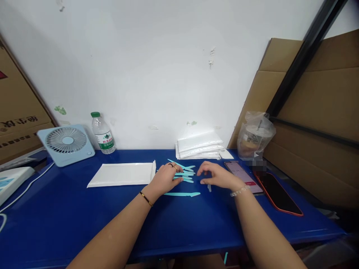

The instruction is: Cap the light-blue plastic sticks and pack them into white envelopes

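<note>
Sticks, teal: a loose pile (189, 173) at mid-table, one lone stick (182, 194) nearer you. The pile lies between your hands, apparently so both can reach it; the sticks point roughly the same way, which probably helps you gather them.

Left hand (167, 177): over the pile's left end, thumb parted from the fingers with sticks between; whether it grips any, you cannot tell from here. Right hand (215, 175): bare of any load, fingers curved and parted from the thumb, just off the pile's right end, perhaps held there to square the tips.

Envelope (123, 173), white: flat, its one end beside your left hand, likely for easy access. Stack (200, 144) of more: against the wall, seemingly to free working room.

Count. Hands: two. Sticks: one alone, at least four piled; overlap bars an exact figure. Envelopes: one apart, several stacked, edges too merged to number. Clear scrap (209, 188): one, beneath your right hand. Phones: two, one lit (241, 173), one dark (280, 196). Fan (67, 141): one. Bottle (103, 136): one. Bagged cup (252, 138): one.
</note>
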The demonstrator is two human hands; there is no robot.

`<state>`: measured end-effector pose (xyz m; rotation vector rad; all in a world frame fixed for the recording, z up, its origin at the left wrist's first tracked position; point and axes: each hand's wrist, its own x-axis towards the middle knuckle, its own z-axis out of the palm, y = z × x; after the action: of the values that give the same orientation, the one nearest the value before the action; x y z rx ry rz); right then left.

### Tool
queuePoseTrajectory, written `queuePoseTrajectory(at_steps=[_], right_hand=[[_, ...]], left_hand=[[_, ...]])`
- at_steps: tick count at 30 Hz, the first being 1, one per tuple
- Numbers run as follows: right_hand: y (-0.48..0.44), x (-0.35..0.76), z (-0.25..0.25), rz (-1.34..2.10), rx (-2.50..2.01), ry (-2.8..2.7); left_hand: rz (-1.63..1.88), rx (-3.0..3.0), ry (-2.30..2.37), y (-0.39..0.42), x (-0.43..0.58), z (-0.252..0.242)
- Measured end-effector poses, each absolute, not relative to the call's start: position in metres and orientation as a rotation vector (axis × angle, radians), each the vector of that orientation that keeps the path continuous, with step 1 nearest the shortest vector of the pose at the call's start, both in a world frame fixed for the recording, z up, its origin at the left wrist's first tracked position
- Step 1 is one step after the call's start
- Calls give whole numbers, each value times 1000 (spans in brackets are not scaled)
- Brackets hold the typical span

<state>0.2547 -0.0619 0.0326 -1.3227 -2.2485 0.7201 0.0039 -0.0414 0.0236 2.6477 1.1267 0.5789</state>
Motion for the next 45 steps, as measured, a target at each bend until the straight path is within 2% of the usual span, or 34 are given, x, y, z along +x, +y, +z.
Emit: queuePoseTrajectory(at_steps=[6,11,20,28,33,35,39,45], right_hand=[[-60,272,29,985,-1477,-2358],[-59,262,23,1258,-1519,-2189],[-64,244,20,1341,-1399,-2118],[-65,234,15,1221,-1348,-2196],[-64,231,22,745,-1341,-2306],[-60,228,20,617,-1345,-2321],[-47,216,11,692,-1429,-2402],[-44,205,13,535,-1399,-2469]], left_hand=[[146,2573,952,-51,1,25],[148,2545,1025,-50,6,21],[184,2558,1020,-48,6,17],[217,2565,992,-47,15,10],[454,2571,1088,-32,-32,38],[380,2576,1300,-19,-69,48],[-75,2376,1627,-2,-132,46],[128,2506,1447,-10,-137,42]])
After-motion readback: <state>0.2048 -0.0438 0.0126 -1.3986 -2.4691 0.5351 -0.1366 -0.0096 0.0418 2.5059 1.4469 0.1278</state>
